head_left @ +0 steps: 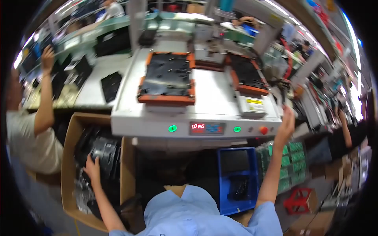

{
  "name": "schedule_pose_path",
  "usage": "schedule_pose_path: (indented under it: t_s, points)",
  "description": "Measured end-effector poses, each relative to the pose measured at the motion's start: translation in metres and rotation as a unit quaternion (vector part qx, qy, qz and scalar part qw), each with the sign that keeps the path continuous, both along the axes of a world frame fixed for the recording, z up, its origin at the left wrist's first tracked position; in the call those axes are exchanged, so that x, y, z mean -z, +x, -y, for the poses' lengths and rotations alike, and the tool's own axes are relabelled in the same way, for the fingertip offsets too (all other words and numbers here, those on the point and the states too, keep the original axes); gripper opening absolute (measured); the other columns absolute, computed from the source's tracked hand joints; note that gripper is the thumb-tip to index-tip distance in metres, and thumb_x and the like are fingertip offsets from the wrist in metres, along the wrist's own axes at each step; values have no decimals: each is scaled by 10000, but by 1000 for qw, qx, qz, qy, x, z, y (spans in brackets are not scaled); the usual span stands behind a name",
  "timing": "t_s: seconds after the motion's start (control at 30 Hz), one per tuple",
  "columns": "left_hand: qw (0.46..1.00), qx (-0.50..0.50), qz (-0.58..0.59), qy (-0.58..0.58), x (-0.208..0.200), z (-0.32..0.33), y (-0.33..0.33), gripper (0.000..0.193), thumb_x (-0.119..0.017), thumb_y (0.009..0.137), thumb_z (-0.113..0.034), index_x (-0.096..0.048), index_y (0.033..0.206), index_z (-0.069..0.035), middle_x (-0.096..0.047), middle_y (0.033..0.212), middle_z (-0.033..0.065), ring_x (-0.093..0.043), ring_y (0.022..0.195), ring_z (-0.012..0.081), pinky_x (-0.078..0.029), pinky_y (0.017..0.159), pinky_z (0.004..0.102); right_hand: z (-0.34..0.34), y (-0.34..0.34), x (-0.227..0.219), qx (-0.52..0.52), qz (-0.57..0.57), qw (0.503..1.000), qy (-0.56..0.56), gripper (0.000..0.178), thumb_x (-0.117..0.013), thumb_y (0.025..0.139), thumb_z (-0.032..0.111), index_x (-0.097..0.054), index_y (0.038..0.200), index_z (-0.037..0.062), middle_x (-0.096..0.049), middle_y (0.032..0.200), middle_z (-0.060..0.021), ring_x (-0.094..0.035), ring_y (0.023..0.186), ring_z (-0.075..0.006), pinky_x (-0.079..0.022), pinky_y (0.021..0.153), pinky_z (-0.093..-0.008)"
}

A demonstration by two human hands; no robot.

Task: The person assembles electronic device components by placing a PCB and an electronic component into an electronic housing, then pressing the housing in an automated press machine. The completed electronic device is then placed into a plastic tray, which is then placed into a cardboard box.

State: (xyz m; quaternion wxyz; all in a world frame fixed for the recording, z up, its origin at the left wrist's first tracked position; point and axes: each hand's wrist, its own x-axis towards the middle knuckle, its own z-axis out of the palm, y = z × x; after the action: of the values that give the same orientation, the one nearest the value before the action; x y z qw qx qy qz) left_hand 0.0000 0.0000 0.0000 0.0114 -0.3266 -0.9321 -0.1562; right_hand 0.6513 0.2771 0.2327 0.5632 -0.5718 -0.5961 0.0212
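Observation:
My left hand (92, 170) reaches into a cardboard box (125, 173) at the left, its fingers apart next to shiny black plastic parts (105, 151). Whether the fingertips touch the parts I cannot tell. My right hand (286, 122) is raised beside the right front corner of a white machine (210, 98), fingers stretched upward and nothing visible in them. Just beyond its fingertips hangs a blurred dark tool (284, 92). On the machine an orange-framed fixture (166, 98) holds a black panel (167, 74). A second orange fixture (252, 89) with a black panel stands to the right.
The machine's front carries green buttons (172, 128), a lit display (206, 128) and a red knob (263, 129). Below are a blue bin (220, 185) with black parts and green circuit boards (291, 161). A red stool (300, 200) stands lower right. A co-worker's arm (45, 94) is at left.

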Motion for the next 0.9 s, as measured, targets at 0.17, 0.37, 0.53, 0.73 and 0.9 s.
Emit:
schedule_pose_path:
  t_s: [0.17,0.37,0.53,0.73,0.9]
  points:
    - [997,38,5,65,27,-26,15,482,-593,830,-244,-499,1233,3,-559,1046,225,-543,980,399,-440,845,423,-37,64,-17,-86,-74,989,-91,374,-448,969,326,-591,1125,18,-628,1049,-77,-572,951,-140,-417,848,-280]
    - [996,14,-54,75,-9,-27,29,478,-613,769,-192,-528,1199,-1,-559,1012,214,-515,984,378,-416,862,445,-28,17,-23,-18,31,999,24,295,-468,964,237,-602,1074,-3,-651,967,-83,-602,889,-149,-450,786,-275]
    - [984,-16,57,165,-43,-29,37,373,-643,786,-200,-585,1109,-22,-571,877,133,-567,861,257,-449,762,375,14,-104,-43,-283,18,955,-87,205,-498,941,129,-590,1073,3,-649,903,-104,-632,857,-164,-492,725,-277]
    - [921,22,179,346,-39,5,1,262,-598,891,-216,-610,1042,-1,-599,897,6,-504,748,100,-421,674,257,1,-188,-54,-368,23,873,-319,517,-464,947,396,-443,1243,-26,-632,979,-186,-627,862,-252,-488,745,-326]
    - [637,-58,444,628,-71,26,49,474,-596,892,-274,-448,1254,-7,-529,934,-4,-482,724,129,-422,641,275,-5,-204,-52,-330,163,890,-269,383,-441,938,283,-483,1129,-47,-632,894,-226,-608,792,-358,-462,745,-394]
